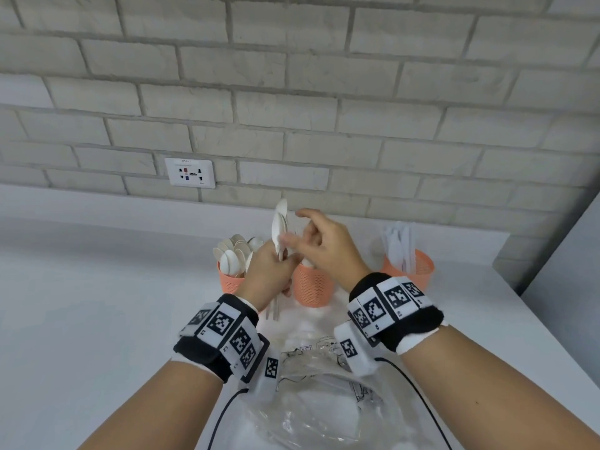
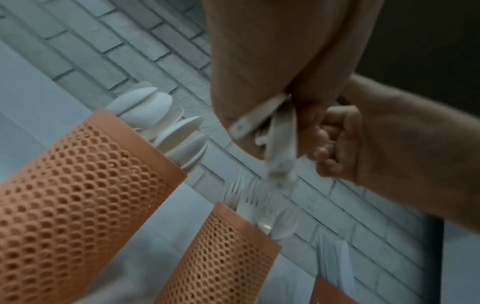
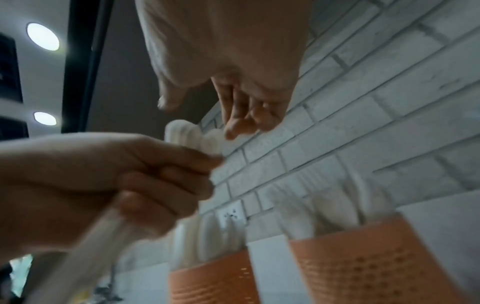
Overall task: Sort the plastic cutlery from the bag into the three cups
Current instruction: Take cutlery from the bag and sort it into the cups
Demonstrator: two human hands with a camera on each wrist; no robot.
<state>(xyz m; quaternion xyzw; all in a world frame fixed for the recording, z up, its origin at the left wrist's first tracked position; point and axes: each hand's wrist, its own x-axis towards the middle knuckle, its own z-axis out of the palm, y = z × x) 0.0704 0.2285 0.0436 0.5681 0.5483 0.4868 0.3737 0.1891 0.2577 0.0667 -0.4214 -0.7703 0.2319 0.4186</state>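
Three orange perforated cups stand in a row by the wall: the left cup holds spoons, the middle cup holds forks, and the right cup holds knives. My left hand is raised in front of the left and middle cups. It grips a bundle of white cutlery with the spoon bowls pointing up. My right hand hovers just right of those bowls with loose fingers, holding nothing. In the right wrist view its fingertips hang just above the bundle's bowls.
A crumpled clear plastic bag lies on the white counter between my forearms, in front of the cups. A brick wall with a power outlet rises right behind the cups. The counter's right edge runs down past the knife cup.
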